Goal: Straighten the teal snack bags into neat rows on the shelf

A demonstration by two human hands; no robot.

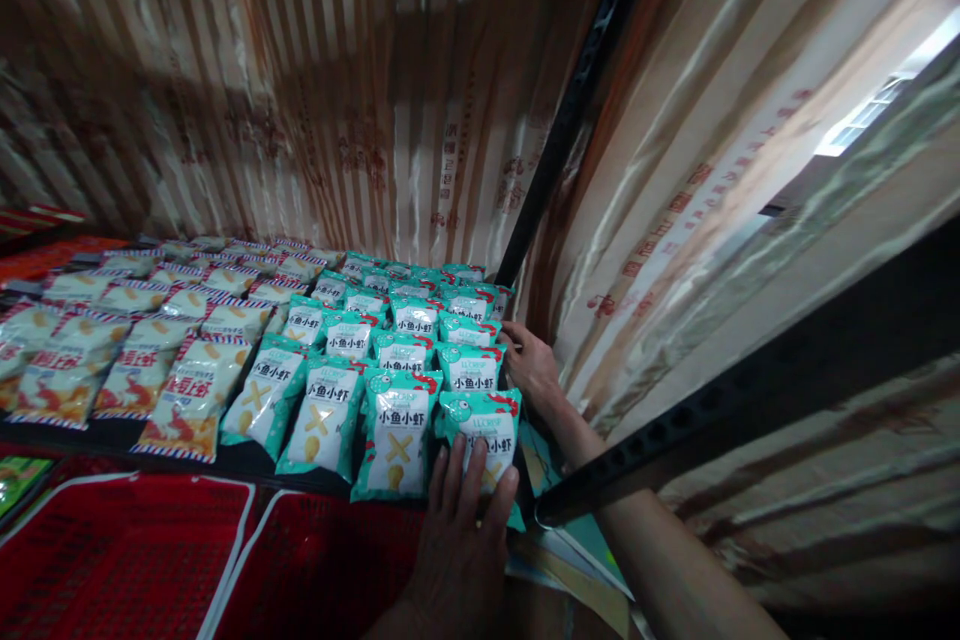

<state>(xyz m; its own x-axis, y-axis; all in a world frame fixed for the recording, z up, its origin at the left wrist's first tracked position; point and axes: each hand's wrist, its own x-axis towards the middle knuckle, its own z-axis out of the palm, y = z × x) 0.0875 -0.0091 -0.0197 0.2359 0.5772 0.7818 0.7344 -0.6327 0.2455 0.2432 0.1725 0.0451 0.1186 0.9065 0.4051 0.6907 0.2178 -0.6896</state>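
Observation:
Rows of teal-and-white snack bags (397, 435) stand on the shelf, packed front to back. My left hand (469, 530) lies with its fingers spread against the lower front of the nearest right-hand bag (487, 415). Farther back, my right hand (531, 365) reaches in past the black post and touches the right side of the teal row. Its fingers are slightly bent and partly hidden by the bags; I see nothing held in them.
White-and-orange snack bags (191, 390) fill the shelf to the left. Red baskets (127, 560) sit below the front edge. A slanted black metal post (720, 410) crosses my right forearm. Brown striped wrapping sheets (450, 70) hang behind and at the right.

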